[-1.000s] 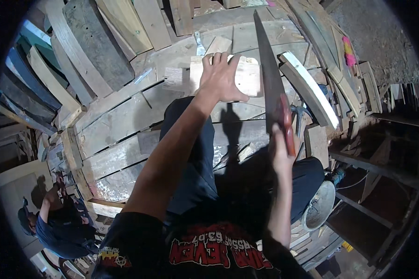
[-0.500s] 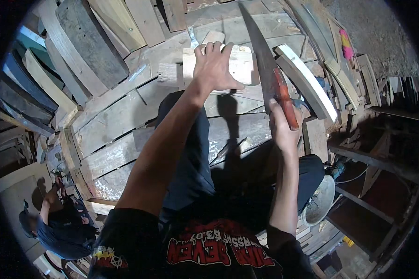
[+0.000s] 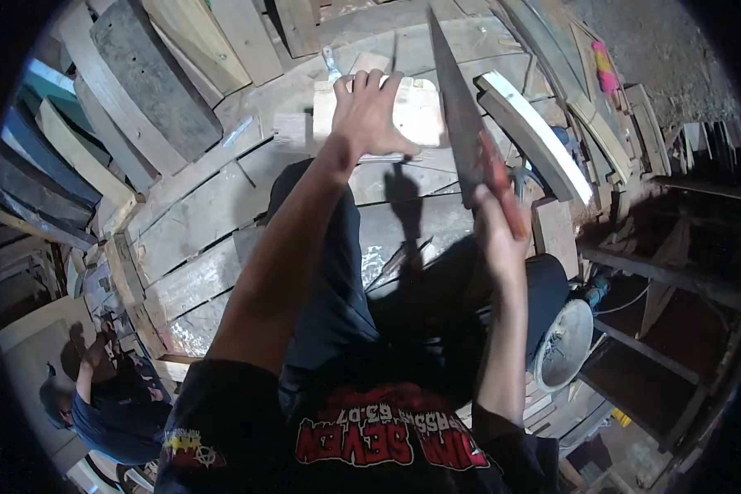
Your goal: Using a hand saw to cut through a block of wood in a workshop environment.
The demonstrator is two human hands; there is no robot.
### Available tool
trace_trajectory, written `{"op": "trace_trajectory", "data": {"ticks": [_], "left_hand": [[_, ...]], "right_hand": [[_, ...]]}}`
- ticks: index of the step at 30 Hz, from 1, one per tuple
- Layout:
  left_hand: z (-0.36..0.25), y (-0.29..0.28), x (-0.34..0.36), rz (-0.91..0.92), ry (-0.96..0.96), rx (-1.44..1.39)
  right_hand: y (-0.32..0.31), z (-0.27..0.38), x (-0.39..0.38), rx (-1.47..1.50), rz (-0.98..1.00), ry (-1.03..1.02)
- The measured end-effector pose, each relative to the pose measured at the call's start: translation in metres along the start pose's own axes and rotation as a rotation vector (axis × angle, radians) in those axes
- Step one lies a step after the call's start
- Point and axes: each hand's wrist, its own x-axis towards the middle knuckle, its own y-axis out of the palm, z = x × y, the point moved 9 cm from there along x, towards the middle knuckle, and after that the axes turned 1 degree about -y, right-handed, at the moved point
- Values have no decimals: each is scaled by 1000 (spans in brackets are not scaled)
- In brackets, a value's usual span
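My left hand presses down on a pale wooden block, its fingers hooked over the far edge and the thumb along the near edge. In my right hand is a handsaw, held by its red-orange handle. The long grey blade points away from me, just right of the block's end. Whether its teeth touch the wood I cannot tell. A scraper-like tool with a light blue handle lies behind the block, partly hidden.
A curved pale timber lies right of the saw. Curved boards stand at the left. Plank flooring has gaps. A round basin sits by my right knee, beside a dark opening. A person works at lower left.
The saw has tilted slightly, and my right hand sits a little lower in the view. My left hand keeps its hold on the block. The whole view has shifted slightly.
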Motion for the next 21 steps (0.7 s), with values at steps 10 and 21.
{"op": "trace_trajectory", "data": {"ticks": [10,21], "left_hand": [[1,5,7,-48,19,1],[-1,4,3,-125,61,20]], "right_hand": [[-32,8,-113,-16,13,-33],[-23,13,-129,187,72,-132]]}}
